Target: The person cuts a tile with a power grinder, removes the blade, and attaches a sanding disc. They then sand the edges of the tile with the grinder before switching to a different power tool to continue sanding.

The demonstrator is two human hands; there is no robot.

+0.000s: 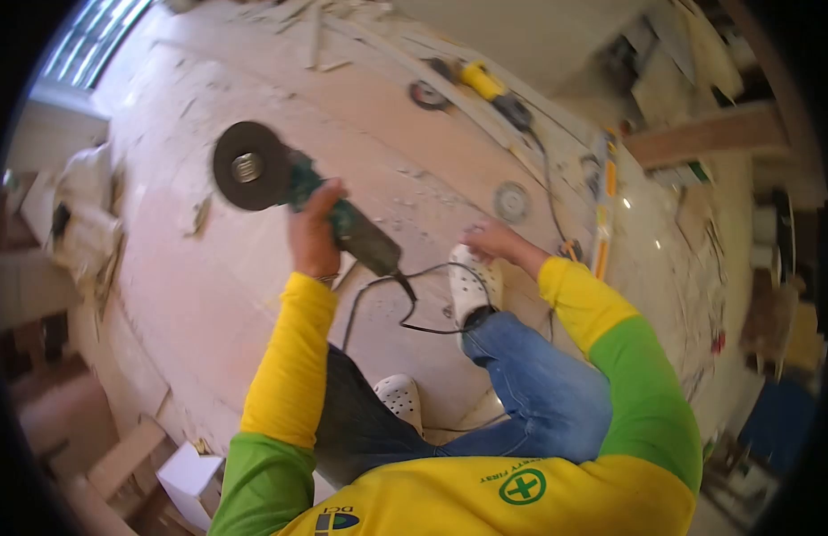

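Gripping the green grinder (347, 221) by its body, the left hand (315, 234) is closed around the tool at 10 o'clock of the view, fingers wrapped over the casing. The tool's black disc (251, 166) lies further out at 10 o'clock, its flat face and metal centre turned toward the camera. From the tail end, a black cord (408, 323) loops toward the right shoe (474, 279), a white clog with holes. The right hand (496, 242) is at the top end of that shoe, between 2 and 3 o'clock, fingers bent; whether it pinches anything cannot be told. Just beyond it, at 2 o'clock, a loose grey disc (511, 203) lies flat on the dusty floor (190, 295). A yellow grinder (485, 82) rests at 1 o'clock, beside a long strip (472, 112), with a dark disc (429, 96) at its head. A yellow level (605, 210) lies between 2 and 3 o'clock. The left shoe (399, 399), also white, is at 6 o'clock. Debris is scattered across the floor.
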